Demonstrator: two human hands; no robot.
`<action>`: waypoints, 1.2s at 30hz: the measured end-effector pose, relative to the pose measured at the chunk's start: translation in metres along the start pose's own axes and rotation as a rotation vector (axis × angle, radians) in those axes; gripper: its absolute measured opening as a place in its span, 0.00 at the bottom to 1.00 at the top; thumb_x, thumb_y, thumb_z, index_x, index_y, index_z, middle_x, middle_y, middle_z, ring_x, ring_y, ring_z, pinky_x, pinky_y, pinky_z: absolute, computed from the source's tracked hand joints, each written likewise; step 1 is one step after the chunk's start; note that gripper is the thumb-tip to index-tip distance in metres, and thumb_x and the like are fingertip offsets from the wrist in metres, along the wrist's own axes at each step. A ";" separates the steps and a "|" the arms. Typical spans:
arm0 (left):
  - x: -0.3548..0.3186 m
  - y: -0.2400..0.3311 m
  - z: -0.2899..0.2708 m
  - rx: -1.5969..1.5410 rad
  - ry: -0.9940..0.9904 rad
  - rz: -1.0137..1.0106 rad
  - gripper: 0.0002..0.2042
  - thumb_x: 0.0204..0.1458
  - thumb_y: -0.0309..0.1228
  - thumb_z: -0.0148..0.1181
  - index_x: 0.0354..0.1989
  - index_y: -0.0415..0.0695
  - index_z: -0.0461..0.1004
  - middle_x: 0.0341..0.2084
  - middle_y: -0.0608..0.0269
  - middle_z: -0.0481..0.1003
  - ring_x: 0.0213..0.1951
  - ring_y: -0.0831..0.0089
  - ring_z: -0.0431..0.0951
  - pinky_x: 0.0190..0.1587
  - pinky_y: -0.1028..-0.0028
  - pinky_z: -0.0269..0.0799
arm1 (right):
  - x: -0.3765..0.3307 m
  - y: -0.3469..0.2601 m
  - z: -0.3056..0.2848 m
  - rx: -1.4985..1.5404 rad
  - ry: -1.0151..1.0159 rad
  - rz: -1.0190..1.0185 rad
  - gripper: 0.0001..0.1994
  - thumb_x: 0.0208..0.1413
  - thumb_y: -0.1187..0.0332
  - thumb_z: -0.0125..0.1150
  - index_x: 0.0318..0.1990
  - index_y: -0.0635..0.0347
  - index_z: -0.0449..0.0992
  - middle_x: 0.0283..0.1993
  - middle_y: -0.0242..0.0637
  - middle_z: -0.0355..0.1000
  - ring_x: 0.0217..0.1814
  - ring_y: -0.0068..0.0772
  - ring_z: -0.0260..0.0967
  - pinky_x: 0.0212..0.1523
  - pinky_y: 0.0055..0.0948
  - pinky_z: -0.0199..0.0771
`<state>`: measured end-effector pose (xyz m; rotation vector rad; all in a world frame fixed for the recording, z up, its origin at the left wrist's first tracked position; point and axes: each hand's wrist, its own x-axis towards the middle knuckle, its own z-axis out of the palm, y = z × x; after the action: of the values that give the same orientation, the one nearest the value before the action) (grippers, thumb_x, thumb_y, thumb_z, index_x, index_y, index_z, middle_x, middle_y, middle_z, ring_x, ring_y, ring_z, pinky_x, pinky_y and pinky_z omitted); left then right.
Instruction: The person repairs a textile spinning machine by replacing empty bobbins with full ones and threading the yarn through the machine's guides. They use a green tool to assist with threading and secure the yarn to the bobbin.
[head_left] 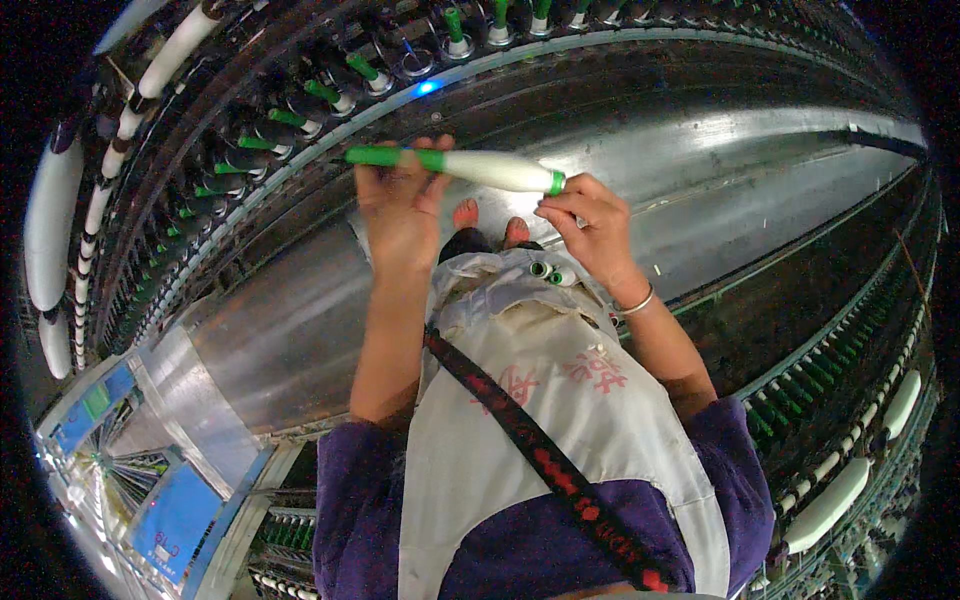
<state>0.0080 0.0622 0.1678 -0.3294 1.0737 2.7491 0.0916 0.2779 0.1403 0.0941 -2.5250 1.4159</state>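
Just above the frame's centre we see a green bobbin wound with white yarn (470, 165) held level: the left hand (402, 210) has its fingers curled around the green stem, and the right hand (590, 225) pinches near the yarn end, above the white apron pocket (520, 275)

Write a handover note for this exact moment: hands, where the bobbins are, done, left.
Left hand: gripping the green end of the bobbin, held level at chest height.
Right hand: fingers at the bobbin's tip, pinching near the green end cap.
Apron pouch: two more green-ended bobbins poking out.
Spindle row on the left: green tubes seated.
Done: bobbin in hand, wound with white yarn.
Left: bobbin not yet placed anywhere.
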 end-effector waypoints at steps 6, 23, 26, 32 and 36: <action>0.000 0.024 0.009 0.145 -0.021 0.216 0.14 0.52 0.18 0.57 0.45 0.43 0.64 0.43 0.47 0.73 0.48 0.46 0.75 0.47 0.54 0.79 | 0.030 -0.047 0.005 0.015 0.252 -0.126 0.05 0.42 0.77 0.68 0.30 0.62 0.81 0.31 0.38 0.73 0.31 0.30 0.71 0.31 0.27 0.71; -0.016 0.016 0.024 0.101 0.035 0.239 0.12 0.55 0.20 0.56 0.44 0.43 0.63 0.46 0.43 0.73 0.51 0.49 0.74 0.50 0.57 0.76 | 0.050 -0.051 0.046 -0.147 0.360 -0.364 0.04 0.41 0.78 0.65 0.28 0.60 0.79 0.33 0.38 0.72 0.29 0.36 0.66 0.30 0.29 0.67; -0.008 0.021 0.010 -0.046 0.058 0.111 0.09 0.56 0.23 0.56 0.43 0.43 0.65 0.45 0.43 0.73 0.51 0.49 0.74 0.50 0.56 0.76 | 0.043 -0.045 0.062 0.506 0.158 0.297 0.03 0.51 0.72 0.60 0.33 0.59 0.75 0.33 0.34 0.73 0.30 0.33 0.69 0.26 0.31 0.71; -0.005 0.038 -0.035 0.039 -0.009 -0.175 0.09 0.57 0.30 0.57 0.43 0.43 0.68 0.44 0.44 0.74 0.47 0.50 0.76 0.48 0.56 0.78 | 0.075 -0.022 0.037 2.040 -0.050 0.667 0.04 0.59 0.67 0.54 0.35 0.56 0.71 0.57 0.51 0.67 0.20 0.21 0.62 0.20 0.24 0.68; 0.000 0.046 -0.038 0.232 0.084 -0.218 0.13 0.58 0.38 0.55 0.44 0.43 0.67 0.37 0.50 0.76 0.38 0.56 0.80 0.36 0.58 0.81 | 0.078 -0.026 0.029 0.811 -0.935 0.388 0.08 0.59 0.66 0.56 0.40 0.62 0.73 0.29 0.29 0.71 0.25 0.14 0.60 0.25 0.20 0.63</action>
<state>0.0026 0.0024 0.1701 -0.4987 1.2797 2.4111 0.0151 0.2447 0.1669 0.5376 -2.3951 3.0557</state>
